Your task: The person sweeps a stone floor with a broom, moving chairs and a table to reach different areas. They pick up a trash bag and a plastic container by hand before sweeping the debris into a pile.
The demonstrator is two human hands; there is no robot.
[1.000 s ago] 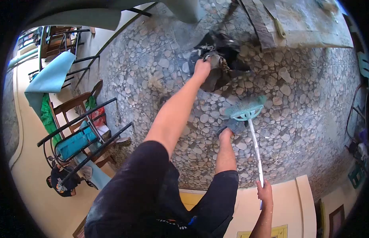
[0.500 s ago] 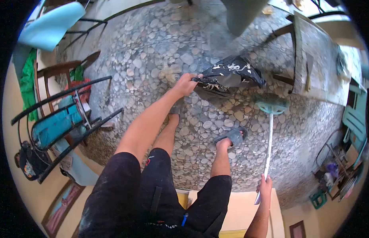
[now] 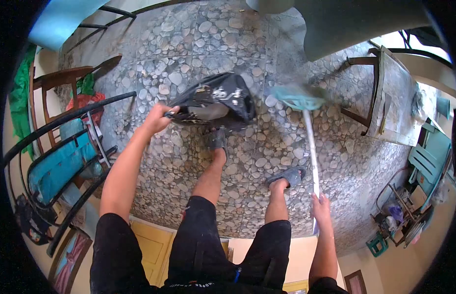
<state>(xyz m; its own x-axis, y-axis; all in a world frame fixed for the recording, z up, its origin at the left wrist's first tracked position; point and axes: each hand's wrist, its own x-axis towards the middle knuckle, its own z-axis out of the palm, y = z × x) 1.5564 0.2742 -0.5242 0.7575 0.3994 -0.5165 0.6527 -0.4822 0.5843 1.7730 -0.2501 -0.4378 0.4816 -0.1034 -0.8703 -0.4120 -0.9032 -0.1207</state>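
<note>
While the black bag hangs gaping over the pebble-patterned floor, just beyond the left sandal, the left grip is clenched on its edge. To the right, apart from the bag, is the blurred teal head of a broom; the right grip grasps its pale handle. Farther out, a wooden chair stands at the left.
</note>
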